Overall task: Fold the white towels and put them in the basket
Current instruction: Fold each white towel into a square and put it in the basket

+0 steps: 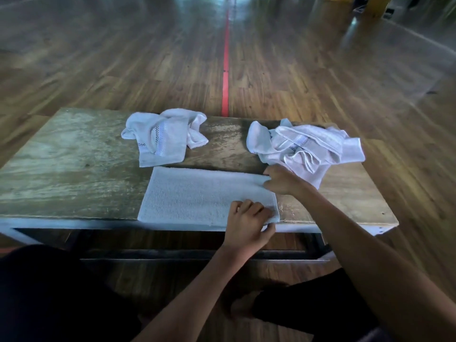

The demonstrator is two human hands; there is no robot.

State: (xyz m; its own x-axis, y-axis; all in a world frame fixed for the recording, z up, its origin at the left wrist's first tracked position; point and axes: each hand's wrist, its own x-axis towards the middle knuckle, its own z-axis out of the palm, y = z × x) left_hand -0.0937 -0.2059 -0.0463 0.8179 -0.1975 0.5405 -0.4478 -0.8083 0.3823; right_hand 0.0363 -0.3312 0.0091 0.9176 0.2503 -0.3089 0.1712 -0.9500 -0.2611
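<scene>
My left hand [249, 223]: fingers curled, thumb pinching the near right corner of the folded towel [197, 193].
My right hand [281, 180]: gripping the same towel's far right corner.
Folded towel: flat on the wooden table [61, 169], along its front edge.
Crumpled towel [162, 137]: far side, left of centre.
Towel heap [308, 146]: far right, just beside my right hand.

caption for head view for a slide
Left hand and right hand pinch the flat towel at its right end; two crumpled towels behind.
</scene>
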